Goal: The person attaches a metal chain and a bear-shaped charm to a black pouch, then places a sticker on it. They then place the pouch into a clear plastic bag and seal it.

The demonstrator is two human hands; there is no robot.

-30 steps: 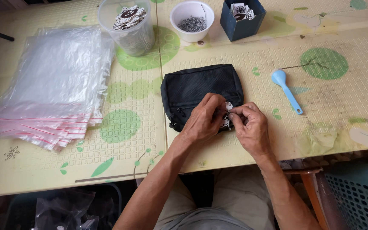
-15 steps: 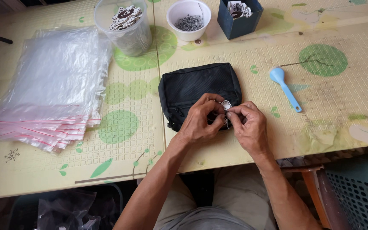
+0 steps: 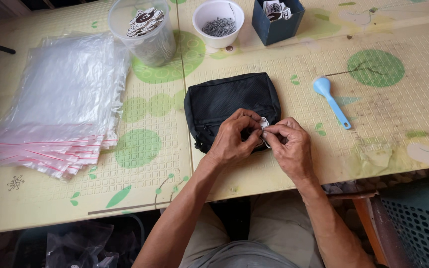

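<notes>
A black mesh pouch point(image 3: 229, 99) lies flat near the table's front edge. My left hand point(image 3: 234, 136) and my right hand point(image 3: 289, 146) meet over its lower right corner. Between their fingertips they pinch a small white charm point(image 3: 264, 121), with a bit of metal just below it that I cannot make out. Both hands rest on the pouch and hide that corner.
A stack of clear zip bags point(image 3: 60, 104) with red strips lies at the left. A clear tub of round charms point(image 3: 145, 30), a white bowl of small metal rings point(image 3: 218, 22) and a dark blue box point(image 3: 276, 20) stand at the back. A blue spoon point(image 3: 331, 101) lies to the right.
The view has shifted slightly. My fingers have worked the white charm a little; both hands stay together at the pouch's corner.
</notes>
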